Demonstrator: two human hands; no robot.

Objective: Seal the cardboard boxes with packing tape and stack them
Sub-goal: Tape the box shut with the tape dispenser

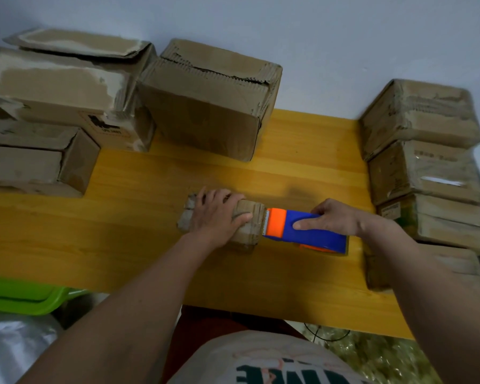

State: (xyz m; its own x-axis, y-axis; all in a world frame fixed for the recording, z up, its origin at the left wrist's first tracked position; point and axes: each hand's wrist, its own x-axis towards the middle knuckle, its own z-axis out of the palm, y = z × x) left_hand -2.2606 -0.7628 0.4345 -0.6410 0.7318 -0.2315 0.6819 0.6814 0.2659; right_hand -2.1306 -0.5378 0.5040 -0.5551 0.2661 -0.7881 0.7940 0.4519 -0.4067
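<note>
Evidently light and stiff, the small box (244, 220) sits mid-table under the flat left hand (215, 214); at three o'clock the right hand (331, 216) grips the tape dispenser (305, 230). Best held by its sides. Boxes (208, 106) wait at twelve.

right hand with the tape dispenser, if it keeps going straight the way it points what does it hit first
The right hand points the tape dispenser leftward, its toothed edge already at the small cardboard box that the left hand presses down. Going on, it likely meets that box first.
</note>
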